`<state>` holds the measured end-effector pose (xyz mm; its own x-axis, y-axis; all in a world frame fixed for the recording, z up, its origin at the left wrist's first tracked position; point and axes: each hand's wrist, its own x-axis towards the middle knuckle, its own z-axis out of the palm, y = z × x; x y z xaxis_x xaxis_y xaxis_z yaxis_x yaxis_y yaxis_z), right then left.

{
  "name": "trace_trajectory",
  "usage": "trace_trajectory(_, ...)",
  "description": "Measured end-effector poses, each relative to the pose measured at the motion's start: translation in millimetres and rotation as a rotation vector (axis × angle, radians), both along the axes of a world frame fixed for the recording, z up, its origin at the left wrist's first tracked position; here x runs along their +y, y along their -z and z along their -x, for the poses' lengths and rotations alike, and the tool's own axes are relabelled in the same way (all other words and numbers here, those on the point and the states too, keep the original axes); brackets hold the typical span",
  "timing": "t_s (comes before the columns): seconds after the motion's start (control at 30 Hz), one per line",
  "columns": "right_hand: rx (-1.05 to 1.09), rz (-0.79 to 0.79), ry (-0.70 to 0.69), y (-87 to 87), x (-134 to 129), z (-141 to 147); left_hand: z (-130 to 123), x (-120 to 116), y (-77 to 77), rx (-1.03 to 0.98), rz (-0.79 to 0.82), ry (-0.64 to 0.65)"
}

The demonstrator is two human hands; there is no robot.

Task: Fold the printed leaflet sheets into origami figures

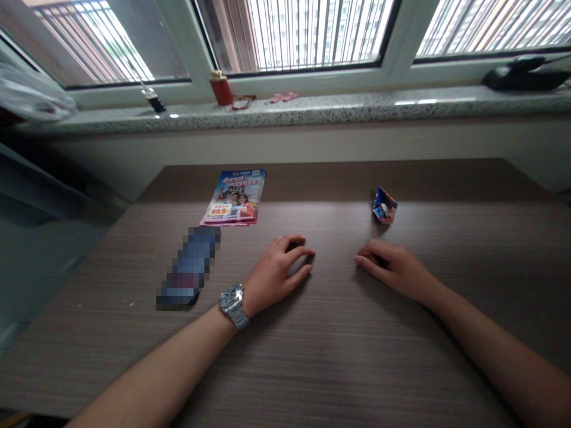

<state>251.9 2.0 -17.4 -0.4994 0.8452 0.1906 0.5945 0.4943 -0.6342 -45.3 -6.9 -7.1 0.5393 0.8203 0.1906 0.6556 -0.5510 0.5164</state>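
My left hand [283, 270], with a silver watch [234, 305] at the wrist, rests on the brown wooden table [321, 356]. Its fingers are apart and hold nothing. To the right, my right hand [392, 267] lies on its side with fingers curled together and nothing visible in them. Just beyond it stands a small folded piece of colourful paper [384, 206], untouched. A stack of printed flyers [236, 197] lies farther back, beyond my left hand. Left of that hand is a pixelated dark flat object [190, 267].
Behind the table runs a speckled stone windowsill [339, 111]. On it are a red container [222, 89] with a cord, a small black-and-white item [154, 100], pink pieces [284, 97] and a black device [526, 76]. A plastic bag [33, 95] sits at the far left.
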Motion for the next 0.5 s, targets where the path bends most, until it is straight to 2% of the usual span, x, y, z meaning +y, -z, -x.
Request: trace_trajectory(0.5,-0.005,0.018,-0.008,-1.6,0.0,0.5,0.5,0.3,-0.5,-0.039,-0.001,-0.008)
